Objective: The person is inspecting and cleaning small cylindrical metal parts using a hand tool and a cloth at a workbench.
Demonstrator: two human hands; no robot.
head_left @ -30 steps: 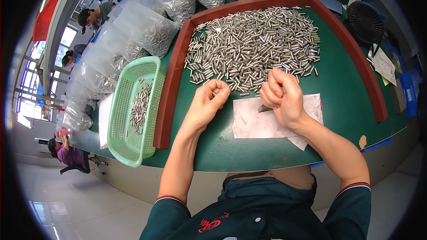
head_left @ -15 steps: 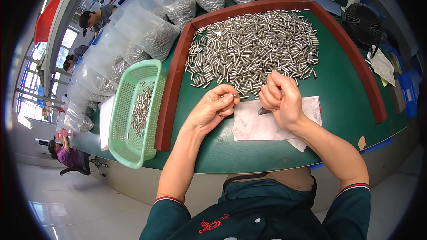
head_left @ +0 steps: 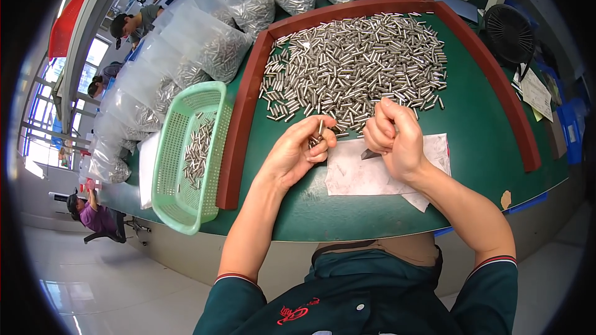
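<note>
A metal pin stands upright between the thumb and fingers of my left hand point(head_left: 288, 155), and more short metal pins point(head_left: 315, 141) lie in its curled fingers. To its right, my right hand point(head_left: 400, 142) is closed in a fist over a stained white cloth point(head_left: 351, 180). From under that fist juts the dark, angular end of a tool point(head_left: 370, 154); the rest is hidden in the palm, so its kind cannot be made out. Just beyond both hands spreads a heap of short, shiny metal pins point(head_left: 360, 65) on the green tabletop point(head_left: 298, 217).
A reddish-brown wooden frame point(head_left: 234, 149) borders the heap on three sides. Left of it sits a light green perforated basket point(head_left: 162, 167) with loose pins point(head_left: 197, 155). Clear bags of pins point(head_left: 223, 53) line the left and back. A black fan point(head_left: 508, 34) stands at right. Several people are in the background.
My left hand's fingers have opened a little and turned, so a pin now shows upright between them, with more pins below. My right hand has hardly moved.
</note>
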